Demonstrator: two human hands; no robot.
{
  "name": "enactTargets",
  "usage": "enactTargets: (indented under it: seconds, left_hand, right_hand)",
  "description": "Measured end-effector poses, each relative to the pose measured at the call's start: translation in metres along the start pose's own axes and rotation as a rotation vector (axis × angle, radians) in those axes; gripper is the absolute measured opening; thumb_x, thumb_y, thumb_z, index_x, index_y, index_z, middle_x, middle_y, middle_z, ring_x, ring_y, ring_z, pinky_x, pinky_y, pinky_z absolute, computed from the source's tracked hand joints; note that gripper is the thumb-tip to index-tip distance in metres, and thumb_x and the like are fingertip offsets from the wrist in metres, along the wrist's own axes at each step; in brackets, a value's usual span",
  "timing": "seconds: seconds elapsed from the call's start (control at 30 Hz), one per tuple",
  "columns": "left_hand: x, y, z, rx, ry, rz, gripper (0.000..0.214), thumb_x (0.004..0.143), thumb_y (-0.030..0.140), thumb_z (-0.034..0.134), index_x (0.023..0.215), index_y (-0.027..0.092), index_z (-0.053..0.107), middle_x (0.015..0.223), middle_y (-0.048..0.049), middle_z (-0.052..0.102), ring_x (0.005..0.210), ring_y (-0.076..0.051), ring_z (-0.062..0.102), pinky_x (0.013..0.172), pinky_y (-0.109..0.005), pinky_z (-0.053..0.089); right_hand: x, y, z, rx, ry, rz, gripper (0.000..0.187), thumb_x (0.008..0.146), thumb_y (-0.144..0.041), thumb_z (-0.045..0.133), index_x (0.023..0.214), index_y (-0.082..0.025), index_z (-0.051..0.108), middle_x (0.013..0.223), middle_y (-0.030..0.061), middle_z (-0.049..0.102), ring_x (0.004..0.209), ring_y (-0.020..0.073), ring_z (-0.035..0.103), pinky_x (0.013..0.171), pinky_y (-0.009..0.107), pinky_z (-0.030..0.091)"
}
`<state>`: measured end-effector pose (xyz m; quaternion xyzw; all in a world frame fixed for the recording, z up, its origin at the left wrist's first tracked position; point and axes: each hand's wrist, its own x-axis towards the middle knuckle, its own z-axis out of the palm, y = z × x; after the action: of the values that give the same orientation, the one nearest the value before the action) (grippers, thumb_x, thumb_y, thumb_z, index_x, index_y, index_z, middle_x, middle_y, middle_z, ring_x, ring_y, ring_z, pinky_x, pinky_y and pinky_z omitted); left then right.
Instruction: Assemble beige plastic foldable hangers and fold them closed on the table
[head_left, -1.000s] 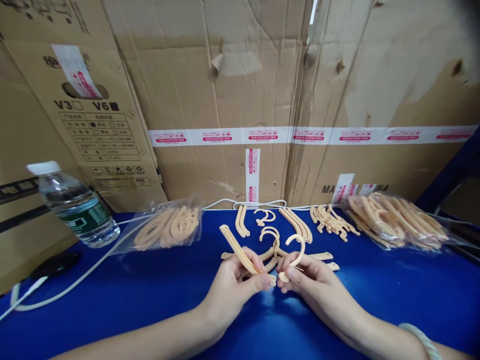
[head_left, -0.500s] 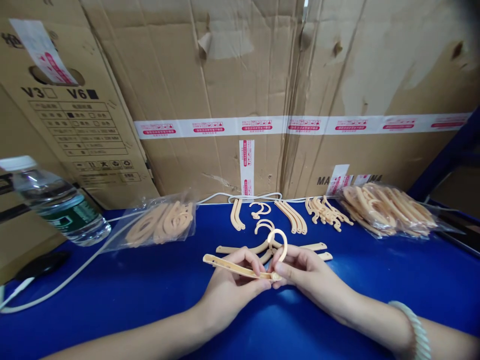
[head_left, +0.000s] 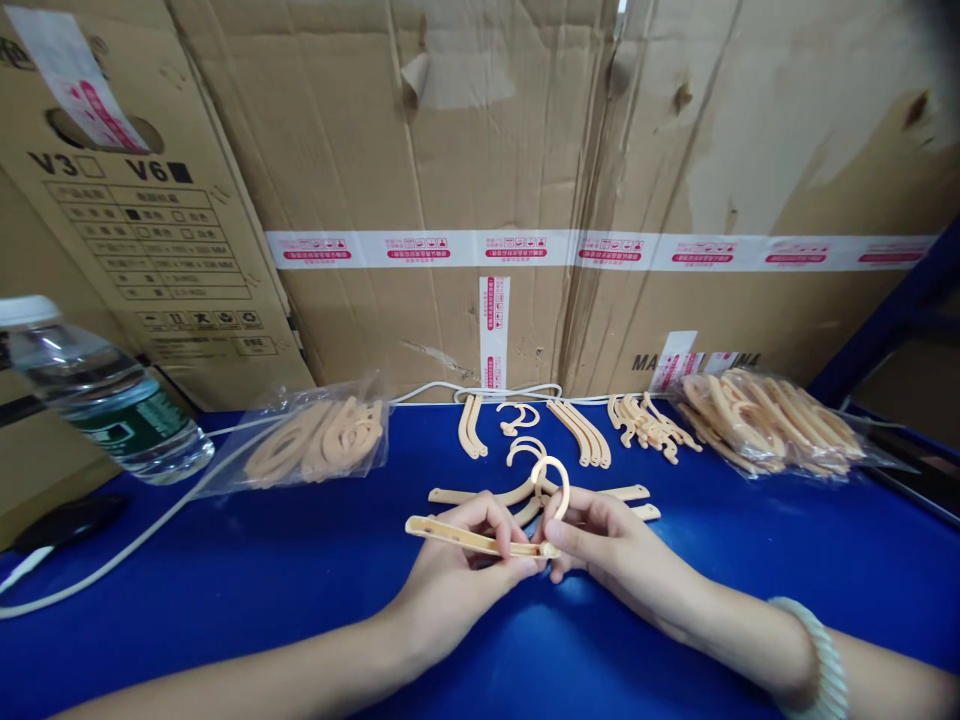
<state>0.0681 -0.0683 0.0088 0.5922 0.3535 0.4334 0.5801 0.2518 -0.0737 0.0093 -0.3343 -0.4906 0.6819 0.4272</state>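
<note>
A beige hanger arm (head_left: pixel 454 535) is pinched in the fingers of the left hand (head_left: pixel 454 585), its open channel turned up. A matching hook (head_left: pixel 562 488) is gripped by the right hand's (head_left: pixel 619 550) fingers, its foot held at the arm's right end, above the blue bench (head_left: pixel 262 610). Joined hangers (head_left: pixel 452 496) are laid just beyond; loose hooks (head_left: pixel 649 425) are piled far right.

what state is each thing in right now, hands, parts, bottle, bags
Left hand: closed on a beige arm piece
Right hand: closed on a beige hook
Arm piece: held, its end against the hook's base
Hook: held; whether fastened, I cannot tell
Water bottle: capped
Left bag: holding parts; seal unclear
Right bag: holding parts; seal unclear
Loose hooks: heaped on the table
White plug: meeting the black device's edge
</note>
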Motion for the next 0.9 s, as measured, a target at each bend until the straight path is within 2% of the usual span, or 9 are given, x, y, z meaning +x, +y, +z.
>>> enactTargets:
  seconds: [0.3, 0.43, 0.63, 0.9]
  left_hand:
    - [-0.002, 0.0, 0.001, -0.024, -0.061, 0.056, 0.029, 0.075, 0.013, 0.073, 0.059, 0.017, 0.049, 0.072, 0.0023, 0.062, 0.071, -0.018, 0.071, 0.067, -0.027, 0.054]
    - [-0.002, 0.0, 0.001, -0.04, -0.076, 0.05, 0.033, 0.076, 0.016, 0.076, 0.058, 0.017, 0.048, 0.074, 0.0016, 0.061, 0.073, -0.021, 0.072, 0.069, -0.031, 0.056]
    - [-0.001, -0.002, 0.002, -0.037, -0.068, 0.032, 0.034, 0.074, 0.016, 0.077, 0.058, 0.017, 0.047, 0.073, 0.0016, 0.063, 0.072, -0.02, 0.073, 0.069, -0.03, 0.056]
    - [-0.001, -0.001, 0.002, -0.022, -0.038, 0.007, 0.034, 0.069, 0.016, 0.079, 0.056, 0.018, 0.047, 0.07, 0.0018, 0.064, 0.069, -0.019, 0.073, 0.064, -0.028, 0.057]
  right_hand:
    - [0.0, 0.0, -0.001, -0.018, -0.008, -0.001, 0.033, 0.076, -0.042, 0.08, 0.075, -0.017, 0.059, 0.068, -0.0006, 0.064, 0.062, 0.0107, 0.06, 0.064, 0.023, 0.048]
    - [-0.001, -0.001, 0.003, -0.08, 0.036, -0.009, 0.036, 0.071, -0.043, 0.083, 0.072, -0.018, 0.058, 0.061, -0.0015, 0.064, 0.059, 0.0123, 0.059, 0.061, 0.024, 0.047]
    - [-0.001, -0.002, 0.008, -0.154, 0.081, -0.065, 0.038, 0.069, -0.048, 0.082, 0.069, -0.018, 0.058, 0.062, -0.0008, 0.064, 0.056, 0.0118, 0.056, 0.057, 0.024, 0.045]
    - [-0.002, 0.003, 0.01, -0.186, 0.166, -0.101, 0.035, 0.064, -0.041, 0.086, 0.069, -0.02, 0.059, 0.059, -0.0024, 0.062, 0.056, 0.0141, 0.058, 0.055, 0.025, 0.047]
